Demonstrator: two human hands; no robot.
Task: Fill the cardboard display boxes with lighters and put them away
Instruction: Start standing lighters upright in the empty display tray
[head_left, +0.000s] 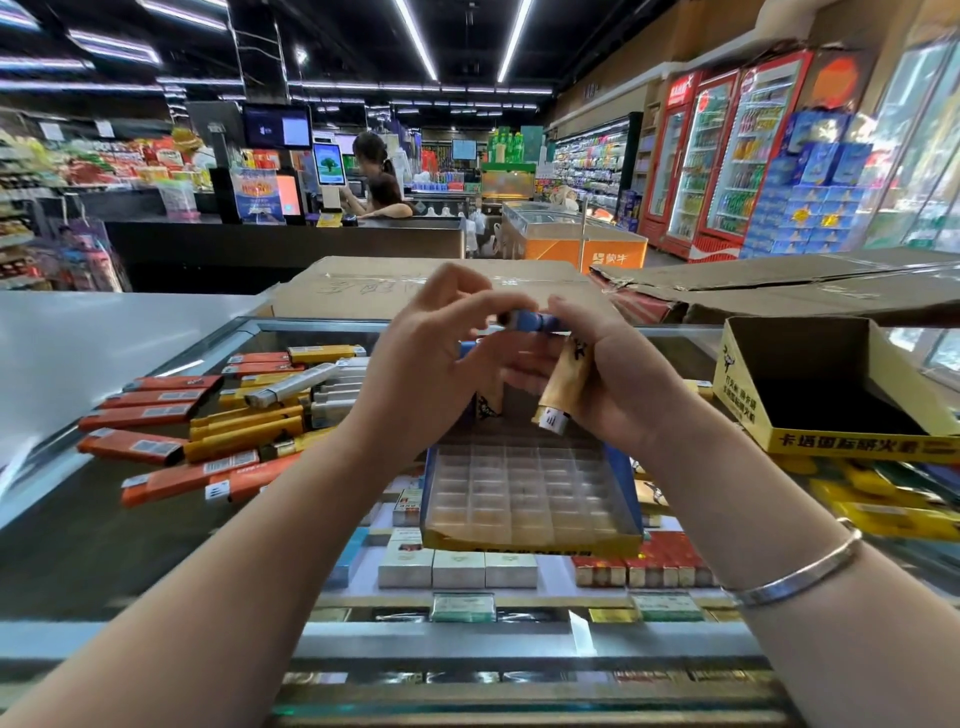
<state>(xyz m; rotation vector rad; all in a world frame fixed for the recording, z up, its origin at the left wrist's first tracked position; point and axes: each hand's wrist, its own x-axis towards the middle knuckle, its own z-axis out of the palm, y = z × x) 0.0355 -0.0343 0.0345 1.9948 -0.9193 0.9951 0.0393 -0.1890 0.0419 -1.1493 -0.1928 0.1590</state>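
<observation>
My left hand (431, 358) and my right hand (618, 379) are raised together above a blue-walled cardboard display box (621, 478) with a clear gridded tray, whose cells look unfilled. Both hands pinch a blue lighter (530, 321) between their fingertips. My right hand also holds a yellow lighter (563, 387) against the palm. Another lighter (488, 405) hangs below my left hand, partly hidden. A pile of orange, yellow and white lighters (234, 415) lies on the glass counter to the left. A second display box (841, 441), yellow and without lighters, stands at the right.
The glass counter (104, 519) covers rows of cigarette packs (457, 569). Flattened brown cartons (363, 286) lie behind the boxes. Yellow packets (883, 499) sit at the right edge. A person stands at the checkout counter (285, 244) beyond, with fridges at the far right.
</observation>
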